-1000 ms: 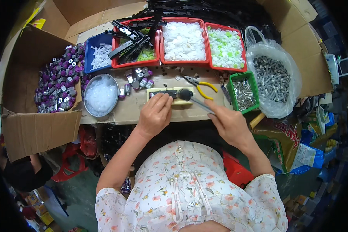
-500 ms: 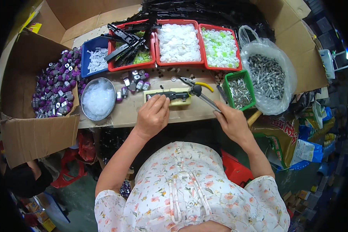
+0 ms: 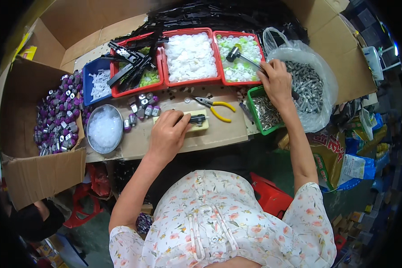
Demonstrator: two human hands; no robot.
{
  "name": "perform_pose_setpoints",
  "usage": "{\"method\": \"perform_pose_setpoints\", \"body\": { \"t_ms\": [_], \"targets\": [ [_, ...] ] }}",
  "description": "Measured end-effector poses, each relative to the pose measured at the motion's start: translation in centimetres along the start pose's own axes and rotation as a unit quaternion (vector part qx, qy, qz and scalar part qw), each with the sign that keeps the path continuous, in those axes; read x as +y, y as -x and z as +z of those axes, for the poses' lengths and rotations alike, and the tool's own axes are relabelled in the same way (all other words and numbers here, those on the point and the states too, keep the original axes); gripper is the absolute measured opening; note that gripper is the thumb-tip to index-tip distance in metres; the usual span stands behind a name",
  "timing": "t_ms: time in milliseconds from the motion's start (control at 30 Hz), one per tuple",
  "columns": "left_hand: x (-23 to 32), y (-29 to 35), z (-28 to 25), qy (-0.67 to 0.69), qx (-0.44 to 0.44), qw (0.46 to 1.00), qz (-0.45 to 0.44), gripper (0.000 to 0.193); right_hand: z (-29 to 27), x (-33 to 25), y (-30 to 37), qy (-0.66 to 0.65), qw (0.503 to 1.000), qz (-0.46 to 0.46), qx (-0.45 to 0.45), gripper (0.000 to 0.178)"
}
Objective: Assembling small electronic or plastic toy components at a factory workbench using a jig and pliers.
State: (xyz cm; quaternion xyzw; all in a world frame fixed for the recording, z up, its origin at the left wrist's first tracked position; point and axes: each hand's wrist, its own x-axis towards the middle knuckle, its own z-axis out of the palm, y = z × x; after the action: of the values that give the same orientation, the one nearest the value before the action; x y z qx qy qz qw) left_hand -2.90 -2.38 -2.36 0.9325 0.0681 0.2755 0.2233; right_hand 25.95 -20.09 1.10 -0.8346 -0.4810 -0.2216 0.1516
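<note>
Hands are now spread wide apart over a crowded workbench: the left hand (image 3: 167, 134) is pressed on a pale yellow block (image 3: 200, 121), its fingers closed around a small dark part (image 3: 196, 119) seated there, while the right hand (image 3: 277, 81) has been lifted away from the block and carried up and to the right, gripping a small hammer (image 3: 235, 53) whose head is now poised over the red tray of greenish-white caps (image 3: 250, 76). Half a second earlier, hammer and right hand were held just beside the block; the striking tool has thus been drawn back, and the piece on the block is judged to be between blows or finished with. Yellow-handled pliers (image 3: 219, 107) are seen lying just right of the block, untouched. Behind them, a red tray of white discs (image 3: 191, 53), a red tray of black clips (image 3: 134, 67) and a blue bin (image 3: 97, 82) are lined up. A round metal bowl of clear pieces (image 3: 104, 128) is set to the left, near a cardboard box of purple parts (image 3: 58, 114). A green bin of metal pins (image 3: 265, 111) and a plastic bag of grey screws (image 3: 306, 85) are crowded under the right forearm, leaving little room for the hammer's return.
</note>
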Motion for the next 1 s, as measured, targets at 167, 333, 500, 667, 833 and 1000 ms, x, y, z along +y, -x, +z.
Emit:
{"method": "perform_pose_setpoints", "body": {
  "t_ms": [167, 333, 500, 667, 833, 1000],
  "targets": [
    [0.2, -1.1, -2.0, 0.163, 0.046, 0.98, -0.108, 0.024, -2.4, -6.2, 2.9, -0.123, 0.987, -0.061, -0.087, 0.03],
    [-0.5, -1.3, -2.4, 0.633, 0.127, 0.674, -0.359, 0.029, -0.1, -10.3, 5.0, -0.172, 0.96, -0.092, -0.202, 0.028],
    [-0.4, -0.5, -2.8, 0.734, 0.117, 0.548, -0.384, 0.041, 0.3, -11.1, 3.7, -0.116, 0.961, -0.065, -0.244, 0.017],
    [0.0, 0.3, -3.1, 0.704, 0.138, 0.577, -0.39, 0.038, 1.9, -11.3, 4.2, -0.016, 0.972, -0.087, -0.219, 0.015],
    [0.2, 1.4, -3.3, 0.595, 0.124, 0.707, -0.362, 0.035, -0.7, -11.8, 3.8, -0.258, 0.949, -0.061, -0.174, 0.028],
    [1.0, 2.0, -2.3, 0.534, 0.122, 0.76, -0.349, 0.035, -2.6, -13.7, 4.2, -0.282, 0.937, -0.103, -0.182, 0.044]
  ]
}}
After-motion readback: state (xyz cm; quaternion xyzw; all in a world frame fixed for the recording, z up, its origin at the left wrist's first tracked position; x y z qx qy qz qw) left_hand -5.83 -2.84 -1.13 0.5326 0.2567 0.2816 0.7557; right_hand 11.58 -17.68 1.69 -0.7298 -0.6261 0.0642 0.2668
